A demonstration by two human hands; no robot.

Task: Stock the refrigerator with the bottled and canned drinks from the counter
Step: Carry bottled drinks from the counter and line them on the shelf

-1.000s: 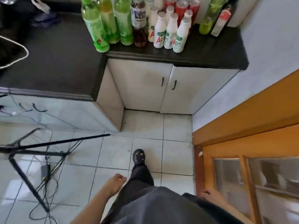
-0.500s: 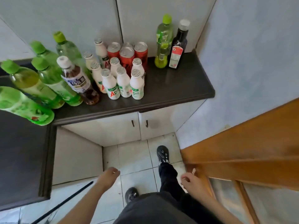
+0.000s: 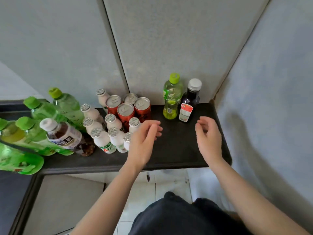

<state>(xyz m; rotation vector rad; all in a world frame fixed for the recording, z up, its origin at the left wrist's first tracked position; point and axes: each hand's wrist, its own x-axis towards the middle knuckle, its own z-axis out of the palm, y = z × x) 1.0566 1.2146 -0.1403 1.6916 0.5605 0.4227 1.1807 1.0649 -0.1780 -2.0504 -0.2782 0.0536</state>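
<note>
The drinks all stand on the dark counter [image 3: 177,150]. Four red cans [image 3: 125,110] with sealed silver tops are bunched at the back. In front of them is a cluster of small white bottles [image 3: 103,141] with foil caps, holding a milky drink. To the left are large green-capped bottles [image 3: 44,111] of pale green liquid and a white-capped bottle of brown tea [image 3: 65,135]. Apart on the right, a lime-green bottle [image 3: 171,99] stands just beside a dark bottle [image 3: 188,102] of near-black liquid. The left hand [image 3: 144,139] hovers in front of the nearest white bottles and the right hand [image 3: 209,138] over bare counter, both with loosely curled fingers and holding nothing. Pale cabinet doors [image 3: 67,200] and white floor tiles [image 3: 140,200] lie below.
</note>
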